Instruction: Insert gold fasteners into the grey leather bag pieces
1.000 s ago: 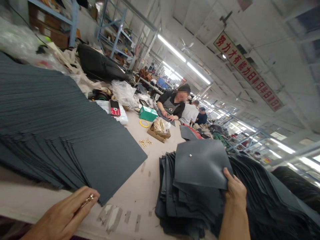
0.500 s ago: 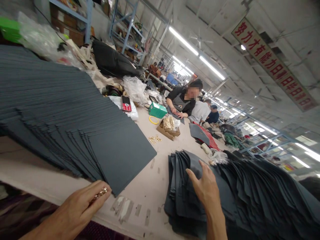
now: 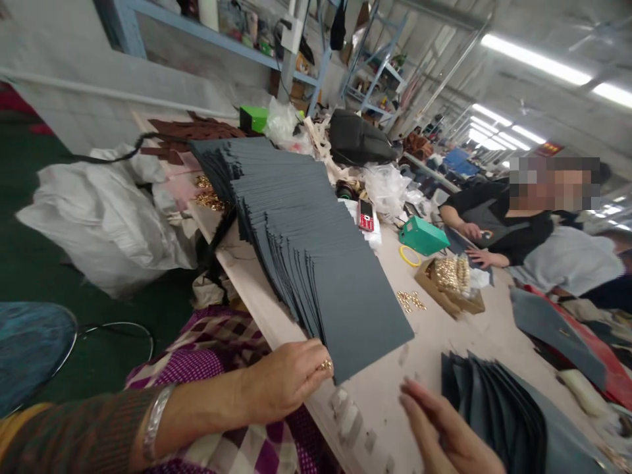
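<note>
My left hand [image 3: 291, 375] is closed around small gold metal pieces [image 3: 324, 365], which show between thumb and fingers. It rests by the front corner of a long fanned stack of dark grey sheets [image 3: 360, 289]. Over the table, my right hand [image 3: 444, 428] has its thumb and fingers apart and holds nothing. Just beyond it lies a second pile of dark grey pieces [image 3: 494, 401], with rounded, folded edges. Loose gold pieces [image 3: 411, 301] are scattered past the fanned stack, beside a cardboard box [image 3: 457, 304] with more gold pieces in it.
A green box [image 3: 423, 236], a yellow ring [image 3: 409, 256] and a red phone [image 3: 366, 216] lie at the far side of the table. Across from me a co-worker [image 3: 523, 227] handles a dark piece. A white sack [image 3: 103, 217] and a blue stool [image 3: 34, 352] stand left.
The view has swung left, bringing the sack, stool and floor into sight. My right hand has come away from the folded pile toward the table's middle. The left still holds the gold pieces.
</note>
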`<state>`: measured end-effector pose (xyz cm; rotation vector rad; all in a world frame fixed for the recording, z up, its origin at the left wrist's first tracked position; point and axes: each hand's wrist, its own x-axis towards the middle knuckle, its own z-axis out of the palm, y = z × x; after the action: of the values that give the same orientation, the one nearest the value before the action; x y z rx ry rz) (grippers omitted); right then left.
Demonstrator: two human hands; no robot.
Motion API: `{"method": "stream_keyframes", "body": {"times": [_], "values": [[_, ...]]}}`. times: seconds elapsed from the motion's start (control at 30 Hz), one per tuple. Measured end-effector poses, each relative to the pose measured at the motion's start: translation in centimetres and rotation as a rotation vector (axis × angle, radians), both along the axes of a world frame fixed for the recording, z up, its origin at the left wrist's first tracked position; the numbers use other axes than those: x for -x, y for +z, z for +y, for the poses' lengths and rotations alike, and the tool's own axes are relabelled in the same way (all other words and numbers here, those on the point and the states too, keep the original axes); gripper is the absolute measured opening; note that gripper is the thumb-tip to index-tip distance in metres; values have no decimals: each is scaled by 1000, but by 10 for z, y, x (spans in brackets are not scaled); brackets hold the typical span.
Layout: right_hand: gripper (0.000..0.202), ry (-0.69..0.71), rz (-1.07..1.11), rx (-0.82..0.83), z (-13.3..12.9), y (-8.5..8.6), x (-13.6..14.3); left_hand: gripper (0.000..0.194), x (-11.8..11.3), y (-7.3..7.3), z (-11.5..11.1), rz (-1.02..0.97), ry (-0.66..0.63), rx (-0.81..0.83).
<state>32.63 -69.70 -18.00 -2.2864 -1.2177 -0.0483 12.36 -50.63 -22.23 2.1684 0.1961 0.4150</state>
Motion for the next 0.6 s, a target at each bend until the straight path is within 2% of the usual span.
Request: {"method": "stream_keyframes", "body": {"times": [0.07, 0.17, 0.33, 0.6], "values": [[26, 225, 106, -79, 33, -11, 37, 25, 0, 0, -1, 19, 15, -46], [18, 355, 132, -208, 69, -22, 72, 19, 1, -2, -2, 79, 45, -106], [13, 359, 185, -275, 86, -30, 85, 16, 6, -9, -4, 139, 83, -131], [17, 275, 390, -219, 92, -43, 89, 19, 7, -20, -5, 192, 129, -52]]}}
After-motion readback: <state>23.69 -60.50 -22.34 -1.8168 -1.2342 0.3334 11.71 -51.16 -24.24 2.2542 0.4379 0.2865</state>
